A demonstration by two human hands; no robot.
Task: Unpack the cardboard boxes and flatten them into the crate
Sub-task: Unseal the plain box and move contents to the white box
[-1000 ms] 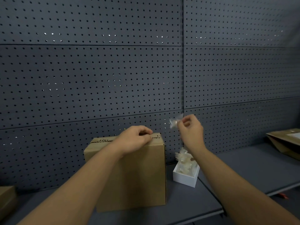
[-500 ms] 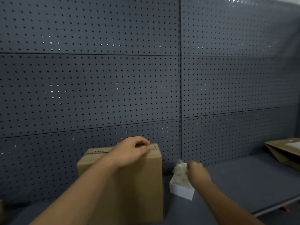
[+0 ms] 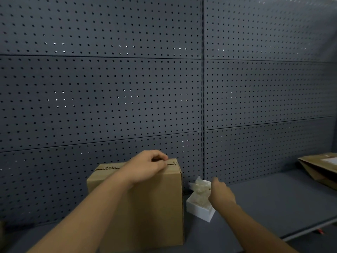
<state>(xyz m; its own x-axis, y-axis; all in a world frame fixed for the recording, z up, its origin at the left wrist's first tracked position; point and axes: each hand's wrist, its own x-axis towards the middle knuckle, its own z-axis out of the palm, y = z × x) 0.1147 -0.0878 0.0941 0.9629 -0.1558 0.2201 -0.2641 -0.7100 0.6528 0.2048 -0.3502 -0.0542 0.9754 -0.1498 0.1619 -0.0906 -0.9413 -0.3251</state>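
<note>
A brown cardboard box (image 3: pixel 149 216) stands upright on the grey shelf (image 3: pixel 273 201), against the pegboard. My left hand (image 3: pixel 145 167) rests on the box's top front edge, its fingers curled over the taped seam. To the right of the box sits a small white tray (image 3: pixel 198 211) holding crumpled clear tape (image 3: pixel 199 189). My right hand (image 3: pixel 221 194) is low over that tray, fingertips at the crumpled tape, one finger sticking up. The hand is blurred and nothing shows in it.
A dark grey pegboard wall (image 3: pixel 127 88) fills the back. A partly flattened brown cardboard piece (image 3: pixel 321 168) lies on the shelf at the far right. The shelf's front edge runs along the lower right.
My right hand came down from beside the box top, where it pinched a scrap of clear tape, to the white tray. The scrap is no longer in its fingers. The left hand stayed put.
</note>
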